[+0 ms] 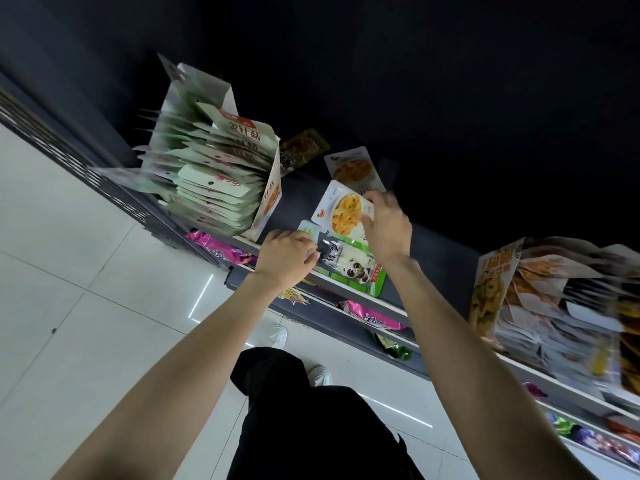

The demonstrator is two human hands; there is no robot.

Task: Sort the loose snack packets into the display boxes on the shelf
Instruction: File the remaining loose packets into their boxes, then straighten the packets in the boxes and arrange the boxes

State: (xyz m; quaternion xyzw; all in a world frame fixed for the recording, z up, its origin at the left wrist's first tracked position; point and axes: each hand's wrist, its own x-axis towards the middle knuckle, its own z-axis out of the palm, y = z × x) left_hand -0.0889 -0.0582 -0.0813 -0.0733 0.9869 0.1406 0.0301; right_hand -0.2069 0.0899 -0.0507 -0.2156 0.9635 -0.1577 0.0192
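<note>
On the dark, flat shelf [298, 199], the right hand [386, 225] pinches a glossy white rectangular packet [341, 211] by its edge, lifted at a tilt above a green-bordered panda packet [353, 266] whose near end the left hand [285, 256] grips with curled fingers. A matching white packet [353, 168] and a brown one [304, 148] lie flat behind. Between two cardboard display boxes, the left box [221, 178] holds stacked pale-green pouches and the right box [498, 285] crinkled orange ones.
</note>
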